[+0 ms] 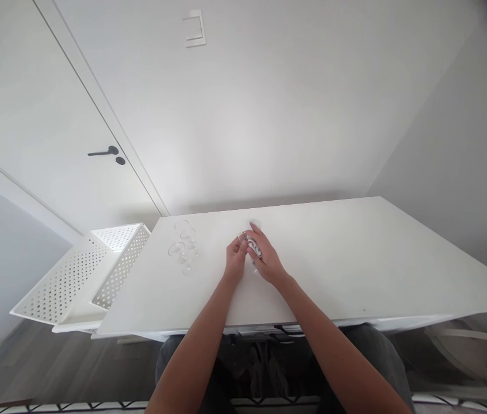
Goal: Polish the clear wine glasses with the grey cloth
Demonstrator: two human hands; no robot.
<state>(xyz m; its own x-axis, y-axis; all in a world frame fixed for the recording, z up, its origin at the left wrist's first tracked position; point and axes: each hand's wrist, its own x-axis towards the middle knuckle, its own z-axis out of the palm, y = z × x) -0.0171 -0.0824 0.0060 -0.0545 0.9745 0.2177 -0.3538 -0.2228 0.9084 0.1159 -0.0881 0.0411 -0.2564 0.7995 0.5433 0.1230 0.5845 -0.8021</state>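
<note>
Over the middle of the white table (333,253), my two hands are close together. My left hand (236,256) has its fingers closed on a small clear glass (242,236), whose rim shows between the hands. A white cloth with dark markings (254,248) is bunched in my right hand (266,256), against the glass. Part of the glass and much of the cloth are hidden by my fingers. To the left stand three clear stemmed glasses (176,249), grouped near each other on the tabletop.
A white perforated rack (66,282) stands at the table's left end. Behind the table is a pale wall (243,115), with a white door (53,115) and its dark handle (103,152) at the left. My legs are under the front edge.
</note>
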